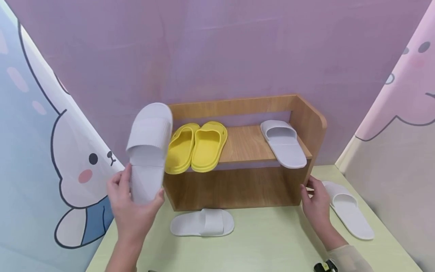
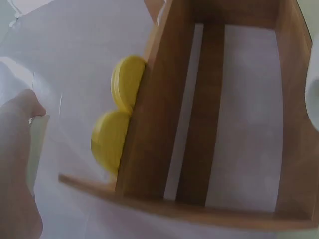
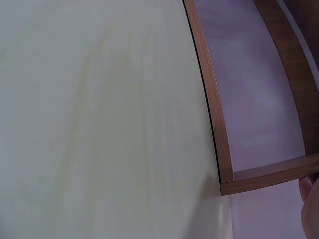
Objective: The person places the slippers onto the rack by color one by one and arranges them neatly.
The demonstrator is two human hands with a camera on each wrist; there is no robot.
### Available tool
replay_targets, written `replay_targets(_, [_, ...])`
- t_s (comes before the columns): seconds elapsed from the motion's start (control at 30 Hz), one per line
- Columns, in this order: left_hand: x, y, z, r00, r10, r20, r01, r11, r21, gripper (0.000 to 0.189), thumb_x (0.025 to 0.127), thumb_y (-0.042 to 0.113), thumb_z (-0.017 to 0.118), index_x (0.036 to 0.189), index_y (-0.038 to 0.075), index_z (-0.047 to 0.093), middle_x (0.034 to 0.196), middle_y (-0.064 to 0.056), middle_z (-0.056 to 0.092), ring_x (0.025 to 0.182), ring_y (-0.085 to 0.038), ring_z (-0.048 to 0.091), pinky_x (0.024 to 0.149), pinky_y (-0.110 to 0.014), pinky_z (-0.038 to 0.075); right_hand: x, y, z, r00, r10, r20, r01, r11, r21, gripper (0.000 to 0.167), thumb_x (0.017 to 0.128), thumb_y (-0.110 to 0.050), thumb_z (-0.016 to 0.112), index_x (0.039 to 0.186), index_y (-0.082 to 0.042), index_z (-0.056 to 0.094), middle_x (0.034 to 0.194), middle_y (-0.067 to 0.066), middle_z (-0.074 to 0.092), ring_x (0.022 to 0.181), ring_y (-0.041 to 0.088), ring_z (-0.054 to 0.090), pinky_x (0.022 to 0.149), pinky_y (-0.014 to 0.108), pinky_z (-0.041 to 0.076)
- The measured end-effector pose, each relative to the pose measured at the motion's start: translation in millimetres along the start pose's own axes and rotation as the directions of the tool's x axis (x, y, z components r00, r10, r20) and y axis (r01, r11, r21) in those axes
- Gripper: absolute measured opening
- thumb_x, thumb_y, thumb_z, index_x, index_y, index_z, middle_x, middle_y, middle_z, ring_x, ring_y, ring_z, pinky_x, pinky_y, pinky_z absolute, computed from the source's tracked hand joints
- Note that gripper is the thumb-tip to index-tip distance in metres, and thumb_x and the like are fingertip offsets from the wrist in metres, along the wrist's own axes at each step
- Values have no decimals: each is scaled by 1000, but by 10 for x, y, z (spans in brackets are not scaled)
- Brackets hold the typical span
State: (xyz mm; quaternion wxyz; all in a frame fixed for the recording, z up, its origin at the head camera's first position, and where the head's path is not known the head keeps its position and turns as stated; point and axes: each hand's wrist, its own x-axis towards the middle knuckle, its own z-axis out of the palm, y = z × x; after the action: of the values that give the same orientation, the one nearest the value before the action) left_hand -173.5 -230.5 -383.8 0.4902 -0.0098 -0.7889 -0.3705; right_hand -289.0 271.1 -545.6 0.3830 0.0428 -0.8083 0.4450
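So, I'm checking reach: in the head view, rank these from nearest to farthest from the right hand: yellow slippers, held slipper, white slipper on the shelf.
1. Shelf's white slipper: right end, up from the right hand.
2. Yellow slippers: left part of the shelf.
3. Held slipper: far left, in the left hand.

right sleeve (image 1: 351, 259): beige | wrist device (image 1: 325, 266): black, partly yellow-green
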Motion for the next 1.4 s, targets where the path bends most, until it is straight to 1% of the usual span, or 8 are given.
replay_targets(0.13, [-3,143,126,997,39,73,-36,999,-32,106,67,18,99,163,11,55,144,-25,50,135,-29,47,94,-61,54,-1,-11,-11,1000,-5,-5,5,1000,14,37,99,10,71,136,6,68,115,21,73,103,-1,61,80,2,47])
replay_targets(0.3, [6,322,329,983,64,175,-54,997,-63,103,71,27,98,162,7,55,142,-24,50,133,-34,48,96,-61,55,-5,-20,-15,1000,-5,-9,5,1000,20,37,99,9,71,136,6,68,115,20,73,104,-8,57,80,2,47])
replay_targets(0.5, [-3,489,514,953,1,303,5,1000,-18,100,74,33,99,160,8,56,142,-18,49,133,-33,46,100,-58,55,-14,-1,7,1000,-3,-1,3,1000,26,38,99,10,71,136,6,68,116,21,74,104,-6,58,80,2,47])
replay_targets(0.63, [-12,583,600,934,-47,353,46,999,11,101,75,35,98,162,10,54,144,-14,48,135,-31,44,102,-55,54,-11,9,14,1000,-13,-4,13,1000,22,39,98,11,72,137,6,68,116,20,74,104,-3,60,80,2,48])
replay_targets(0.73, [-17,651,668,929,-53,366,53,999,11,100,75,36,98,161,10,54,144,-13,49,135,-30,44,102,-55,55,-8,9,12,1000,-17,-5,17,1000,17,39,98,11,72,137,5,68,116,20,73,103,2,62,80,2,47])
replay_targets(1.03, [-32,825,876,926,2,377,8,1000,-25,93,76,39,95,155,5,60,140,-13,54,129,-30,50,99,-53,58,-5,12,-9,1000,-13,-7,13,1000,6,39,98,9,71,137,5,68,114,20,73,100,24,69,79,2,48])
replay_targets(1.27, [-46,917,1057,938,119,326,-111,993,-44,87,74,39,93,147,0,65,134,-19,59,126,-34,53,96,-53,58,-16,15,-6,1000,6,1,-6,1000,9,39,99,8,71,137,5,68,116,20,74,100,23,70,79,3,48])
replay_targets(1.4, [-46,957,1176,935,152,321,-149,988,-32,85,75,40,92,146,2,65,132,-18,59,124,-33,52,94,-51,56,-18,13,-2,1000,13,9,-13,1000,3,39,99,8,71,138,5,68,116,19,74,101,24,70,79,3,48])
